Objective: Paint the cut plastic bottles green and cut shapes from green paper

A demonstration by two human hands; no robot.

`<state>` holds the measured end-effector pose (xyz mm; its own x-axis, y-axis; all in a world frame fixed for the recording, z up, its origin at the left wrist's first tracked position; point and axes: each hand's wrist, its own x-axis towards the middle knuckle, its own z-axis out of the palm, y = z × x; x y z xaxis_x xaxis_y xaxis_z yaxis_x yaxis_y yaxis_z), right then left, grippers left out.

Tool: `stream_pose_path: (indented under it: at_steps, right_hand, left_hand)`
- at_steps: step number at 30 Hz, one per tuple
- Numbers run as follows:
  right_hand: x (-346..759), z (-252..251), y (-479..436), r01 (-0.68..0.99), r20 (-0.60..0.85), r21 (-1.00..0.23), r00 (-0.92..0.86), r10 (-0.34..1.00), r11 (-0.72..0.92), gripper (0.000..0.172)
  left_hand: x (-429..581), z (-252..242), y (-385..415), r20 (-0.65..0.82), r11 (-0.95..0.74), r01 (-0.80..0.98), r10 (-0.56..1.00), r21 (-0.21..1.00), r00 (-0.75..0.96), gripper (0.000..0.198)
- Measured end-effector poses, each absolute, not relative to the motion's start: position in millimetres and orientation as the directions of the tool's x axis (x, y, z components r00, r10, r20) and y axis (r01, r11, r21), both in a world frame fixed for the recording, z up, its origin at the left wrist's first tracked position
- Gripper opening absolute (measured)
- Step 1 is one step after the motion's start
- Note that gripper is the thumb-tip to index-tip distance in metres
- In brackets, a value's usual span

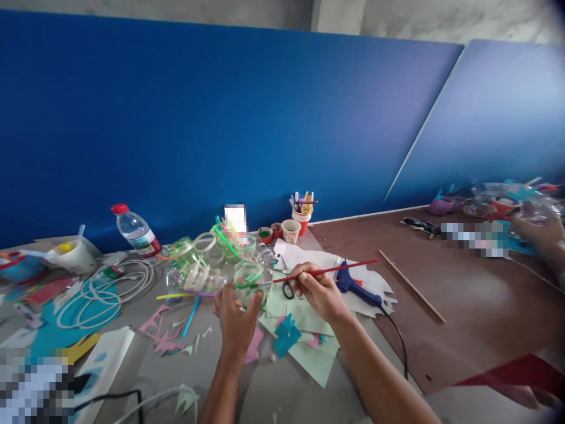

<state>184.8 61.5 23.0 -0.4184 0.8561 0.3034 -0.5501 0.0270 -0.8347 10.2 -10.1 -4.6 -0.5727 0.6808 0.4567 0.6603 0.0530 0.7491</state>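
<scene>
My left hand (237,324) is wrapped round a clear plastic cup (248,273), perhaps a cut bottle piece, with green along its rim. A slim red paintbrush (346,267) lies pinched in my right hand (320,291), its handle pointing right. The brush tip reaches the cup's near side; whether it touches is too small to tell. Just under my right hand are scissors (288,290) with black handles, partly hidden. Pale green paper sheets (315,359) and a teal paper cutout (286,334) lie below both hands.
A blue glue gun (357,290) with a black cord lies right of my hand, near a wooden stick (412,287). Paint pots (265,235), a paper cup (291,231) and a water bottle (136,231) stand behind. At far right is another person's hand (541,232).
</scene>
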Motion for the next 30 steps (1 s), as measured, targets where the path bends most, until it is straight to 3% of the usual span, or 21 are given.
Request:
stream_pose_path:
  at_steps: [8,19,24,30]
  right_hand:
    - [182,19,61,-0.519,0.331,-0.851,-0.408,0.851,0.082,0.024]
    - [192,27,69,-0.567,0.303,-0.821,-0.335,0.892,0.066,0.024]
    - [197,28,74,-0.584,0.297,-0.809,-0.310,0.903,0.065,0.021]
    - [201,30,78,-0.587,0.278,-0.808,-0.296,0.914,0.056,0.024]
  left_hand:
    - [12,-6,-10,0.471,0.058,0.669,0.666,0.741,-0.578,0.036]
    - [9,2,-14,0.412,-0.040,0.567,0.730,0.822,-0.545,0.035]
    - [8,1,-16,0.321,-0.057,0.449,0.778,0.892,-0.540,0.044]
    - [9,2,-15,0.226,-0.150,0.183,0.817,0.972,-0.530,0.050]
